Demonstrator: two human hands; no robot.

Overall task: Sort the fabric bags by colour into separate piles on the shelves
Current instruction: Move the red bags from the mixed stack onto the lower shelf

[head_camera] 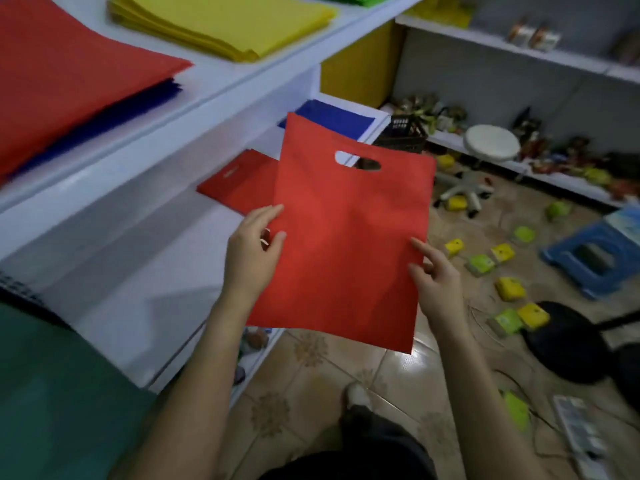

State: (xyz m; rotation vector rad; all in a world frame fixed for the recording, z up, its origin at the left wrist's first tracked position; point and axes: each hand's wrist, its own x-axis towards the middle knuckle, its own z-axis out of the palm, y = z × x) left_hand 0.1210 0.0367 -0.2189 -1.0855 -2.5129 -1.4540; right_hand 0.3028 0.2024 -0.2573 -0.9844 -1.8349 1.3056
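I hold a flat red fabric bag (349, 233) with a cut-out handle in the air beside the white shelves. My left hand (251, 254) pinches its left edge. My right hand (436, 282) holds its right edge, index finger stretched along the cloth. Behind the bag a small pile of red bags (239, 183) lies on the middle shelf (138, 237). A blue bag pile (336, 121) lies further along that shelf. The upper shelf carries a large red pile (69, 84) over blue bags (162, 95), and a yellow pile (221, 22).
A green surface (52, 393) fills the lower left. On the tiled floor are a white stool (485, 150), a blue plastic stool (595, 258), a black chair base (571, 344) and several yellow and green packets (509, 289). A low shelf with clutter (554, 157) lines the far wall.
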